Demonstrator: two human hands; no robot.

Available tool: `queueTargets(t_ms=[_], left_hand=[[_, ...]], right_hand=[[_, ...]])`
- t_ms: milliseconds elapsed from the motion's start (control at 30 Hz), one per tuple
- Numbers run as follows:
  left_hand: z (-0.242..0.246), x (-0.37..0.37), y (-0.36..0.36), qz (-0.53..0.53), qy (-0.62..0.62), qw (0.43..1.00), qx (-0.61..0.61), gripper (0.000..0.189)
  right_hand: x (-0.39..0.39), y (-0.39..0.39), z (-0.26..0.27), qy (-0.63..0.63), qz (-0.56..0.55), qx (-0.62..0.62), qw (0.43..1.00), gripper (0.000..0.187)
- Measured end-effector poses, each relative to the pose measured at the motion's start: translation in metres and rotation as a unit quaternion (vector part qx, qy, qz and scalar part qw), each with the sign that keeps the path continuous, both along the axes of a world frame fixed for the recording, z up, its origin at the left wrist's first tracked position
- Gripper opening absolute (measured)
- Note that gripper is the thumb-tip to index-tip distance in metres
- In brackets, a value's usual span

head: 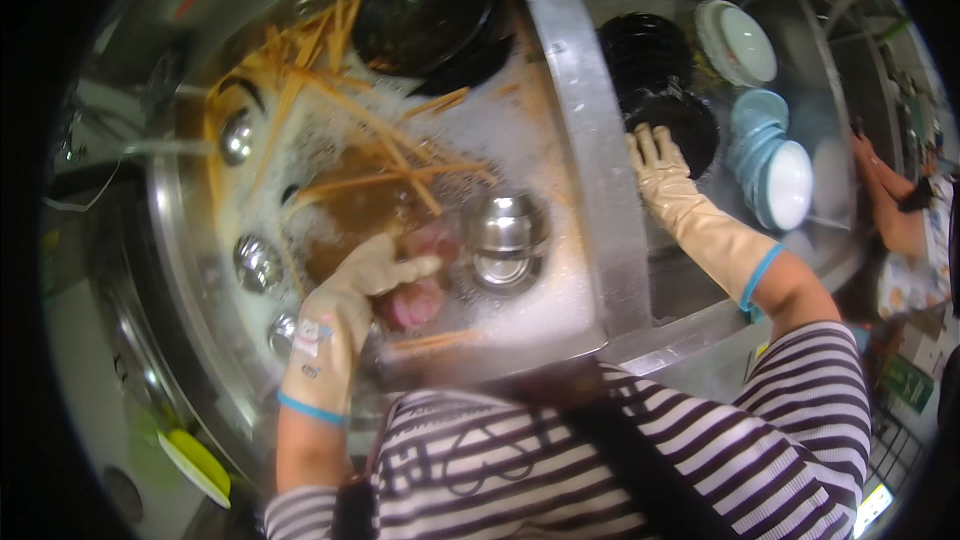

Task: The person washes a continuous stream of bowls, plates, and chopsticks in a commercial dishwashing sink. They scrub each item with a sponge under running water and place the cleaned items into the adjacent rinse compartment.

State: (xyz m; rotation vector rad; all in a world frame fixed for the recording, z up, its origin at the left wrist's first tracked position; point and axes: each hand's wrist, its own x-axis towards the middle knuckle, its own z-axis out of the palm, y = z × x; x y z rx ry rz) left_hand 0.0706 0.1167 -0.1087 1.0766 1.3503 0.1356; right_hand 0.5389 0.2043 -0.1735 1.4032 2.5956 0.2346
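Observation:
Both my hands wear cream rubber gloves with blue cuffs. My left hand [375,270] is over the soapy water of the left sink basin, beside a pink cloth or sponge [415,304]; whether it grips this cannot be told. Stacked metal bowls [506,229] stand to its right. Chopsticks [360,112] float in a loose heap, and black bowls [427,11] lie at the far side. In the right basin, my right hand [660,157] rests with spread fingers at the near edge of a black bowl [679,127]. More black bowls [643,45] lie beyond it.
A steel divider [581,90] separates the basins. Light blue bowls [757,135] and white bowls [739,45] line the right basin's far right side. Several metal bowls [257,262] lie along the left basin's wall. Another person's arm [881,180] shows at the far right.

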Motion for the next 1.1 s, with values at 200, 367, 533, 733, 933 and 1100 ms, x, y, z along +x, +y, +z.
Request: queueTargets(t_ms=[200, 367, 533, 733, 933, 1100], left_hand=[[-0.011, 0.001, -0.002, -0.155, 0.233, 0.96, 0.001, 0.044], [-0.005, -0.006, -0.013, -0.092, 0.257, 0.956, 0.104, 0.039], [0.007, -0.046, -0.035, 0.197, -0.063, 0.97, 0.126, 0.035], [0.024, -0.085, -0.053, 0.212, 0.121, 0.941, 0.233, 0.046], [0.053, -0.085, -0.048, 0.265, 0.033, 0.952, 0.148, 0.025], [0.079, -0.103, -0.039, 0.186, 0.224, 0.922, 0.254, 0.029]], right_hand=[[0.005, 0.056, -0.043, -0.114, -0.088, 0.015, 0.989, 0.054], [-0.011, 0.112, -0.025, -0.102, -0.188, -0.073, 0.974, 0.061], [-0.019, 0.118, 0.057, 0.043, -0.219, -0.216, 0.951, 0.074], [-0.088, 0.05, 0.199, 0.501, -0.154, -0.219, 0.823, 0.038], [-0.284, -0.049, 0.189, 0.38, 0.011, -0.476, 0.793, 0.079], [-0.393, -0.089, 0.079, 0.451, -0.024, -0.462, 0.763, 0.05]])
